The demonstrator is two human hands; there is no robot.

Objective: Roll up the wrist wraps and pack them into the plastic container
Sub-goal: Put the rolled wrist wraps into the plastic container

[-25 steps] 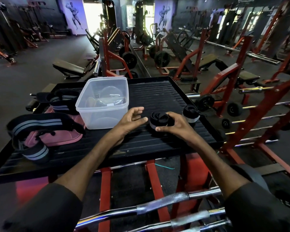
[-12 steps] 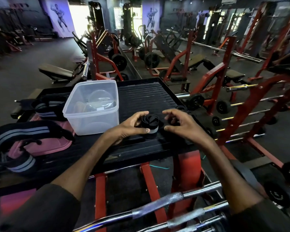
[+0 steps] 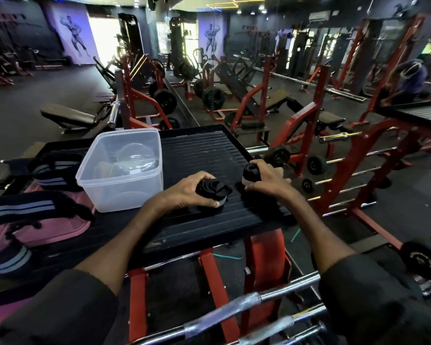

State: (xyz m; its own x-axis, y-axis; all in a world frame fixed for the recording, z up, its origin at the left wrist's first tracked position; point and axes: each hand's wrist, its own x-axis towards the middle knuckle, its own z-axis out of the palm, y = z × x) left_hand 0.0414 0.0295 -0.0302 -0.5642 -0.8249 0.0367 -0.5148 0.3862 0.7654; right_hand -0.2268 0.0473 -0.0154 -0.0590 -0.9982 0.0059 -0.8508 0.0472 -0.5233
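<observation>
Black ribbed platform [image 3: 204, 150] on a red frame serves as the work surface.

Left hand [image 3: 189, 189]: fingers curled over the top of a rolled wrist wrap [image 3: 213, 190], thumb pressed along its near side. The roll is black with a pale edge showing at its near right, and it sits low against the platform, just right of the plastic container [image 3: 120, 181] but not touching it.

Right hand [image 3: 268, 180]: fingers bent round a second roll [image 3: 250, 171], also black, gripped at the hand's far left side. Whether this roll rests on the platform or is held just above it cannot be told. The two rolls lie near each other with a gap of bare platform between them.

The container is translucent, lidless and upright, at the left-centre of the platform. Some clear curved shapes show inside (what they are cannot be told); no wrap is in it.

Left of the container: unrolled striped wraps [image 3: 23, 210], black with grey bands, draped over a pink pad [image 3: 47, 229]. One more lies farther back [image 3: 51, 170], just beside the container's left wall.

Near edge of view: chrome bars [image 3: 234, 305] run across below the forearms. Dark sleeves cover both upper arms.
</observation>
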